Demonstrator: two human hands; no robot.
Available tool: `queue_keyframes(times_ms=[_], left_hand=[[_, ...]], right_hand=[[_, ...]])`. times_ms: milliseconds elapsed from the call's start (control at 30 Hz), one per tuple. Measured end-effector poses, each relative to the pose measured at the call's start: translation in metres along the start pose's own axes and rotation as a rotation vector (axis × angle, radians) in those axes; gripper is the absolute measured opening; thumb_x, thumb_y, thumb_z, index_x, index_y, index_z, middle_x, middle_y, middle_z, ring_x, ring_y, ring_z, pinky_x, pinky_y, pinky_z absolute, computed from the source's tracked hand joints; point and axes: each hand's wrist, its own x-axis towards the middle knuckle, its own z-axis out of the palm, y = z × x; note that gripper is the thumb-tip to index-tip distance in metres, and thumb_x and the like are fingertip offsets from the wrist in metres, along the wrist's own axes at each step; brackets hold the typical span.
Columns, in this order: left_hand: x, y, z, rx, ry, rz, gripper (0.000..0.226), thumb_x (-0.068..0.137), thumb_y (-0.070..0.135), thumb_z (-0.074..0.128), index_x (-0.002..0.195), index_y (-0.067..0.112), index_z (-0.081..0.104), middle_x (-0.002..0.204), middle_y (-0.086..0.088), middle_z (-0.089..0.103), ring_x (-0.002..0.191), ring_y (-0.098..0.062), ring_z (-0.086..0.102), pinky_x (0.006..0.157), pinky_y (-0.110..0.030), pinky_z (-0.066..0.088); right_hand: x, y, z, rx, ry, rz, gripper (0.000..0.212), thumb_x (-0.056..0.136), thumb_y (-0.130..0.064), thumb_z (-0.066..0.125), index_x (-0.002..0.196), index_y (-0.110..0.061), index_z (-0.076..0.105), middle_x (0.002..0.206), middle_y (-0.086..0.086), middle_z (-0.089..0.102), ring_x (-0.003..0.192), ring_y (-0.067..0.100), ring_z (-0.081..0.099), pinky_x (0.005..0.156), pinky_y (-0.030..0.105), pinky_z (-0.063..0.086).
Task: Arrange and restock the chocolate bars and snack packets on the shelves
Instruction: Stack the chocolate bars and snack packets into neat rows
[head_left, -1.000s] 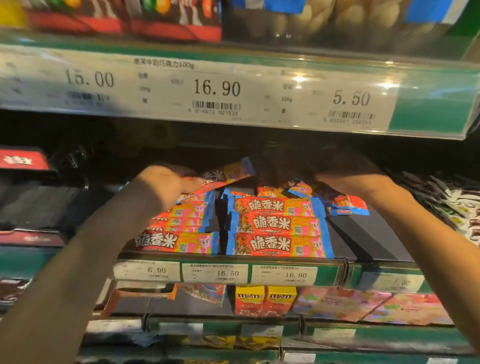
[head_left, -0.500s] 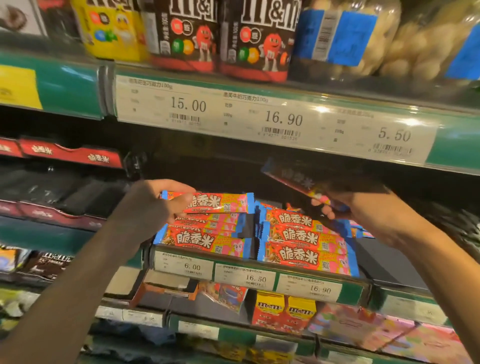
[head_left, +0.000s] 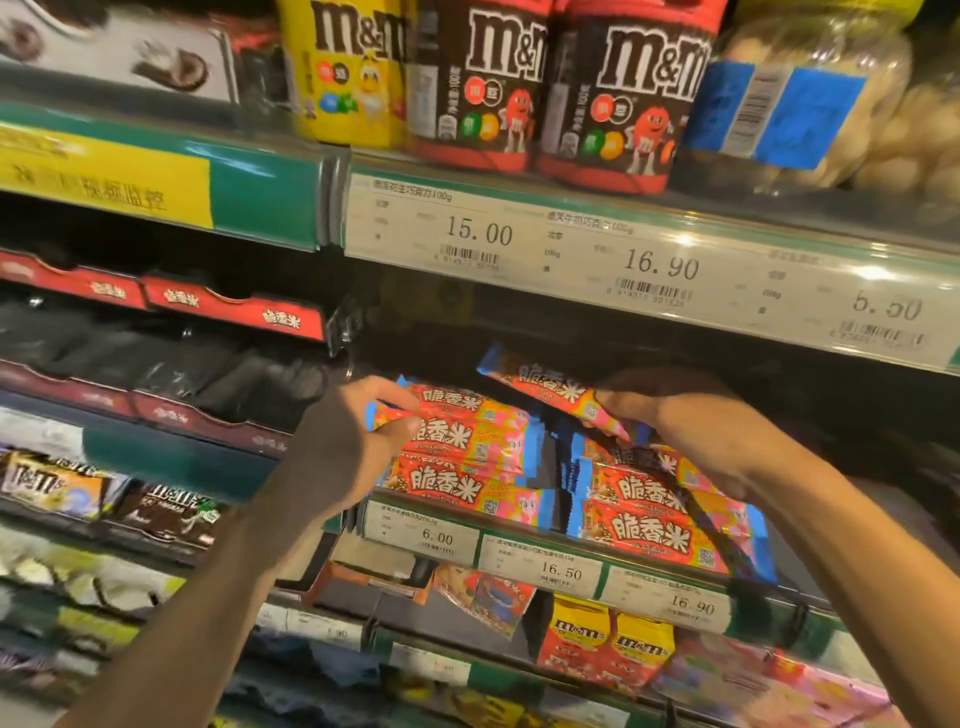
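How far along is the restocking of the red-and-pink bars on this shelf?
Midway. Done: two stacks of bars, left stack and right stack, already sit above the price rail. In hand: the left hand grips a bar on the left stack; the right hand holds a loose bar. Left: placing it.

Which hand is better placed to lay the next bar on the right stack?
Right. The right hand already holds a loose bar tilted above the right stack; the left hand grips the left stack.
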Motion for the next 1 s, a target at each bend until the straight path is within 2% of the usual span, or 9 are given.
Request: queue_keyframes(times_ms=[100,167,233,333,467,567,667,833,1000], left_hand=[[-0.001,-0.007,0.004,0.094,-0.008,0.030,0.015,0.091,0.023,0.067,0.089,0.038,0.064,0.098,0.003,0.071,0.074,-0.014,0.069,0.071,-0.039,0.057],[-0.002,-0.010,0.007,0.127,0.017,0.034,0.017,0.093,0.022,0.064,0.090,0.038,0.062,0.101,0.007,0.069,0.075,-0.007,0.065,0.066,-0.029,0.052],[-0.003,-0.011,0.014,0.157,0.068,0.050,0.015,0.093,0.019,0.064,0.093,0.034,0.063,0.102,0.004,0.064,0.078,-0.012,0.062,0.062,-0.027,0.045],[-0.005,-0.012,0.023,0.249,0.141,0.132,0.017,0.091,0.016,0.066,0.099,0.031,0.065,0.100,0.002,0.053,0.088,-0.021,0.056,0.064,-0.029,0.043],[-0.009,-0.015,0.031,0.384,0.180,0.140,0.020,0.089,0.017,0.068,0.106,0.029,0.070,0.112,0.001,0.051,0.102,-0.017,0.044,0.076,-0.028,0.042],[-0.014,-0.018,0.032,0.471,0.229,0.165,0.025,0.087,0.021,0.069,0.112,0.026,0.072,0.125,-0.001,0.051,0.108,-0.021,0.039,0.089,-0.039,0.046],[-0.027,-0.022,0.037,0.525,0.234,0.268,0.035,0.090,0.024,0.063,0.125,0.028,0.065,0.140,0.003,0.049,0.130,-0.017,0.038,0.103,-0.048,0.043],[-0.035,-0.034,0.047,0.535,0.184,0.371,0.047,0.097,0.036,0.035,0.140,0.027,0.050,0.147,0.003,0.047,0.142,-0.012,0.034,0.118,-0.039,0.028],[-0.029,-0.030,0.047,0.507,0.163,0.343,0.058,0.093,0.056,0.031,0.139,0.029,0.052,0.151,0.003,0.040,0.143,-0.010,0.029,0.116,-0.039,0.025]], right_hand=[[0.003,-0.006,0.006,-0.108,-0.011,-0.072,0.019,0.096,-0.033,0.061,0.078,-0.030,0.068,0.078,-0.013,0.069,0.068,-0.007,0.059,0.059,0.009,0.041],[0.003,-0.010,0.012,-0.168,-0.050,-0.130,0.024,0.099,-0.028,0.058,0.077,-0.026,0.067,0.070,-0.002,0.065,0.054,-0.009,0.053,0.050,0.006,0.037],[0.007,-0.011,0.018,-0.215,-0.067,-0.158,0.020,0.100,-0.027,0.055,0.093,-0.016,0.070,0.080,0.009,0.068,0.054,-0.005,0.053,0.052,0.006,0.038],[0.016,-0.010,0.027,-0.303,-0.085,-0.160,0.018,0.102,-0.032,0.050,0.100,-0.023,0.066,0.079,-0.007,0.064,0.066,-0.001,0.054,0.055,0.003,0.039],[0.035,-0.012,0.034,-0.333,-0.116,-0.100,0.014,0.104,-0.032,0.046,0.093,-0.027,0.054,0.075,-0.019,0.046,0.067,-0.004,0.044,0.051,-0.003,0.034],[0.053,-0.013,0.044,-0.321,-0.137,-0.064,0.017,0.103,-0.023,0.048,0.087,-0.024,0.055,0.078,-0.012,0.049,0.069,-0.001,0.044,0.051,0.006,0.034],[0.063,-0.016,0.054,-0.311,-0.188,-0.061,0.029,0.103,-0.020,0.048,0.075,-0.026,0.055,0.080,-0.009,0.056,0.070,0.002,0.050,0.059,0.013,0.038],[0.062,-0.013,0.065,-0.355,-0.220,-0.159,0.020,0.104,-0.036,0.045,0.109,-0.025,0.061,0.089,-0.010,0.061,0.075,-0.002,0.053,0.051,0.001,0.039],[0.065,-0.008,0.073,-0.444,-0.132,-0.270,0.022,0.101,-0.033,0.052,0.121,-0.028,0.060,0.101,-0.007,0.065,0.086,0.007,0.061,0.061,0.008,0.043]])
